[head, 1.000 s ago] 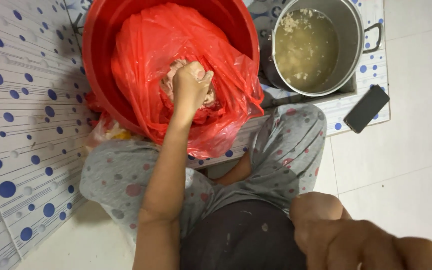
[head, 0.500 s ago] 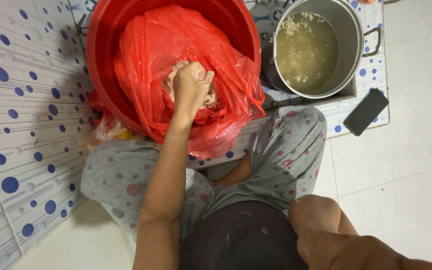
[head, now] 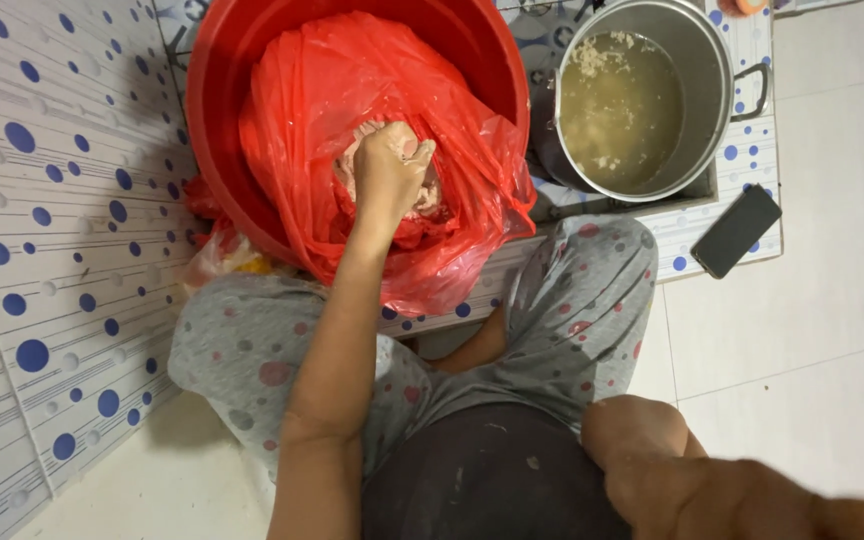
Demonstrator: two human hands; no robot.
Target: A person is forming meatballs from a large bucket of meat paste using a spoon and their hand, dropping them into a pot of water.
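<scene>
Head camera shows my left hand (head: pixel 389 168) closed around a pale, doughy lump (head: pixel 430 196) inside the red bag (head: pixel 352 90) lining the red tub (head: pixel 214 150), at twelve o'clock. Looks soft, sticky, heavy; best scooped from beneath. My right hand (head: pixel 642 440) rests at five o'clock, grip unclear.

The red tub (head: pixel 214 150) fills the space ahead, its mouth crowded by a bulging red plastic bag (head: pixel 322 110) that spills over the near rim; only the bag's central opening gives a way in, and the left hand (head: pixel 388 170) occupies it. Just right, touching the tub, stands a steel pot (head: pixel 712 90) of cloudy liquid. A dark phone (head: pixel 735 231) lies beside it. Open white floor (head: pixel 812 330) lies to the right.
</scene>
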